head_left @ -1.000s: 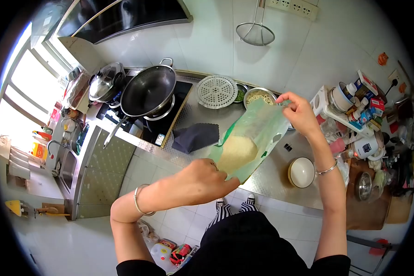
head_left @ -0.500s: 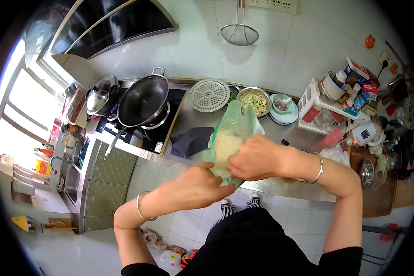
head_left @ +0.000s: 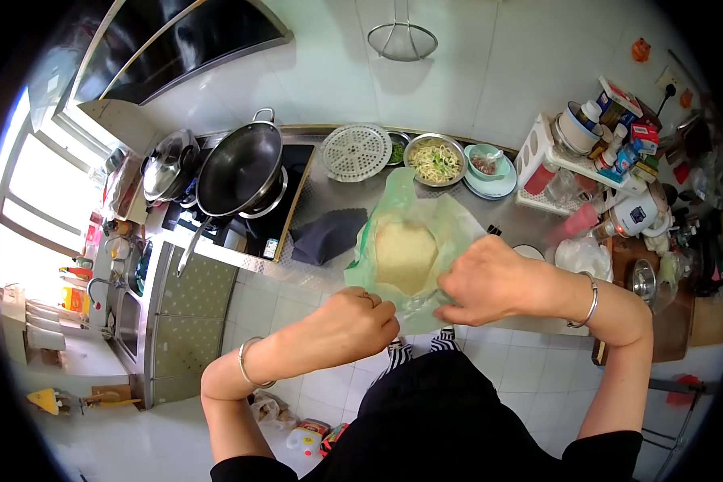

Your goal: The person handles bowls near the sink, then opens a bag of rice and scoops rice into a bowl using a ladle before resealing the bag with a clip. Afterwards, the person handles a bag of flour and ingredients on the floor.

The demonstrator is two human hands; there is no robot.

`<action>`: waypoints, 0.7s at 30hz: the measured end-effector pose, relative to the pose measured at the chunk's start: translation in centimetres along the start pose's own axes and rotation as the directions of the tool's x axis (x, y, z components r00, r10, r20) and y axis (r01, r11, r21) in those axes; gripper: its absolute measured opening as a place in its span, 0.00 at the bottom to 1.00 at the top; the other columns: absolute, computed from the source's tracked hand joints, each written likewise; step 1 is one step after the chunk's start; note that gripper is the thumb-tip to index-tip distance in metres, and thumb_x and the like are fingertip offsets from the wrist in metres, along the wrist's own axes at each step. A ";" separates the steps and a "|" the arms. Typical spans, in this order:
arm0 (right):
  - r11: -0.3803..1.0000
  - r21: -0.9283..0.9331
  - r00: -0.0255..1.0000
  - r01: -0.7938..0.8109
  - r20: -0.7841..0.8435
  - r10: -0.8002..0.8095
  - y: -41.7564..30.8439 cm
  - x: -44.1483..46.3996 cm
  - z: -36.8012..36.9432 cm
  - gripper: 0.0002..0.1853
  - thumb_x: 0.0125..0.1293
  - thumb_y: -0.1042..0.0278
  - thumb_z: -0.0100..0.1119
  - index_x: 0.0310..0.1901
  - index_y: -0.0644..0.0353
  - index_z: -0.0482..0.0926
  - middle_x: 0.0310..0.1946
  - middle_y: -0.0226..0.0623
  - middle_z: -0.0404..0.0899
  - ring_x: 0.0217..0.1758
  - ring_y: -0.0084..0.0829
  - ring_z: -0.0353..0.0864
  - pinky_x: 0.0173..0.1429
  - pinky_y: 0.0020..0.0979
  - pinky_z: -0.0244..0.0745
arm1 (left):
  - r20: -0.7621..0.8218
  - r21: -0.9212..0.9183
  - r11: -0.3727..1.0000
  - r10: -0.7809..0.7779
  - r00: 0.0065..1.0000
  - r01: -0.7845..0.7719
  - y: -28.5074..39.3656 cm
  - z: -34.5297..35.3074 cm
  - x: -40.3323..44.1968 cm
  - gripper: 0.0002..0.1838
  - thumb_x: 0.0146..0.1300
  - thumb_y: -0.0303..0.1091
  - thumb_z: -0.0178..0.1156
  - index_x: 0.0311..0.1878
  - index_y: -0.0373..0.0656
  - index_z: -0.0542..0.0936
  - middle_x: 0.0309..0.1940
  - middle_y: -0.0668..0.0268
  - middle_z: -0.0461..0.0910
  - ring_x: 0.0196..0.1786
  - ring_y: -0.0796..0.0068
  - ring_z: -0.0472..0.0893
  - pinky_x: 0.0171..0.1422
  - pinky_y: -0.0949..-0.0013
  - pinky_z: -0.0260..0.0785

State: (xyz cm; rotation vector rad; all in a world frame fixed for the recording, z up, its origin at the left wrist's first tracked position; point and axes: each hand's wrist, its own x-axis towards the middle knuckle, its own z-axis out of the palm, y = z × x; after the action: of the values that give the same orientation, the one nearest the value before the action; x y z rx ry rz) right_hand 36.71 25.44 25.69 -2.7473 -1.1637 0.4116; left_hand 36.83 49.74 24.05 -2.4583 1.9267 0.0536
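Steel counter (head_left: 526, 225) runs across the middle of the frame, black wok (head_left: 237, 173) on the burner upper left. Dead centre there's a green plastic bag (head_left: 454, 225), spread over the counter's near edge. Right hand (head_left: 486, 281) has its lower right edge bunched in curled fingers, left hand (head_left: 349, 321) pinches the lower left edge. Pale lump (head_left: 406, 253) sits inside the bag, mid-frame.

"What surrounds us here?"
"We have a pale tiled wall (head_left: 458, 84) ahead and a white-tiled floor (head_left: 514, 361) below."
"Where is it brightest for us?"
"At the window (head_left: 52, 181) on our left; we also see patterned cabinet doors (head_left: 189, 305)."
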 end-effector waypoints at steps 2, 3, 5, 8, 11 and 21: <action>1.000 0.013 1.000 0.000 0.029 0.000 0.1 0.1 0.2 0.21 0.55 0.50 0.55 0.20 0.63 0.79 0.15 0.46 0.76 0.23 0.47 0.79 0.35 0.45 0.74 | -0.065 -0.118 0.991 0.054 0.996 -0.062 -0.3 -1.0 -0.1 0.06 0.44 0.29 0.60 0.25 0.43 0.71 0.22 0.70 0.68 0.30 0.72 0.75 0.43 0.68 0.69; 0.996 0.068 0.998 0.051 -0.025 -0.049 0.3 0.1 0.5 0.21 0.57 0.50 0.55 0.21 0.62 0.79 0.14 0.45 0.75 0.23 0.46 0.79 0.43 0.46 0.72 | -0.064 -0.120 0.991 0.049 0.997 -0.057 -0.5 -1.4 -0.3 0.06 0.44 0.29 0.60 0.25 0.43 0.71 0.22 0.70 0.68 0.30 0.72 0.75 0.43 0.68 0.69; 0.987 0.119 0.992 0.108 -0.082 -0.098 0.4 0.0 0.5 0.22 0.58 0.49 0.54 0.21 0.61 0.79 0.14 0.44 0.75 0.24 0.46 0.79 0.50 0.47 0.70 | -0.088 -0.074 0.996 0.040 0.995 -0.047 -0.9 -2.1 -0.7 0.05 0.44 0.30 0.60 0.25 0.44 0.73 0.22 0.70 0.68 0.33 0.73 0.75 0.56 0.64 0.67; 0.970 0.141 0.977 0.201 -0.098 -0.188 0.2 -0.4 -0.3 0.16 0.57 0.54 0.55 0.22 0.58 0.80 0.14 0.42 0.75 0.25 0.44 0.78 0.61 0.47 0.61 | -0.084 -0.031 0.999 0.040 0.996 -0.043 -1.0 -2.8 -1.1 0.04 0.44 0.30 0.60 0.24 0.45 0.74 0.23 0.71 0.68 0.34 0.74 0.75 0.65 0.58 0.62; 0.966 0.108 0.972 0.234 -0.001 -0.235 0.2 -0.2 -0.2 0.10 0.53 0.61 0.55 0.21 0.56 0.79 0.15 0.41 0.75 0.24 0.43 0.78 0.62 0.43 0.62 | -0.134 -0.070 0.997 0.022 0.991 -0.032 -0.9 -2.9 -0.9 0.04 0.44 0.29 0.60 0.23 0.45 0.74 0.22 0.71 0.67 0.34 0.75 0.75 0.67 0.53 0.60; 0.983 0.047 0.983 0.176 0.038 -0.178 0.1 0.7 -1.0 0.08 0.52 0.63 0.57 0.24 0.58 0.81 0.17 0.41 0.77 0.27 0.42 0.79 0.62 0.42 0.64 | -0.165 -0.078 0.996 -0.045 0.985 0.033 -1.9 -2.4 -0.5 0.03 0.49 0.30 0.61 0.28 0.44 0.78 0.34 0.68 0.80 0.50 0.67 0.79 0.68 0.49 0.59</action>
State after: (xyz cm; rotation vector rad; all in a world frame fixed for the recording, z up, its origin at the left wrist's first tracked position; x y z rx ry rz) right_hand 37.56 25.84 26.53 -2.5821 -1.3786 0.4695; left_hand 38.62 50.60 26.40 -2.6264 1.9726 -0.0843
